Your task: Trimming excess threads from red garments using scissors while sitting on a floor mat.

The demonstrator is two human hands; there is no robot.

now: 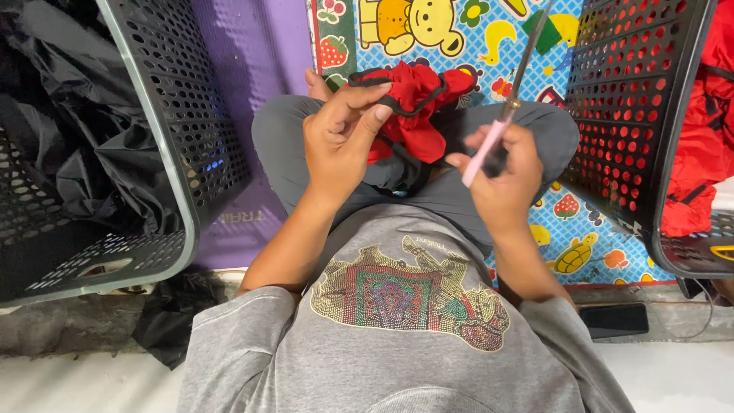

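Two black perforated baskets flank the person: one w/ black fabric, the other w/ red fabric. Red garment w/ black cord sits on the lap over the play mat. Left hand pinches the cord taut; right hand is clenched on pink-handled scissors, blades pointing away. Best to keep the cord tensioned, blade tips clear of the fingers, and snip close w/o nicking cloth.

screens: we see one flat black phone, dark screen, lying on the floor at lower right | packages, labels, signs: none
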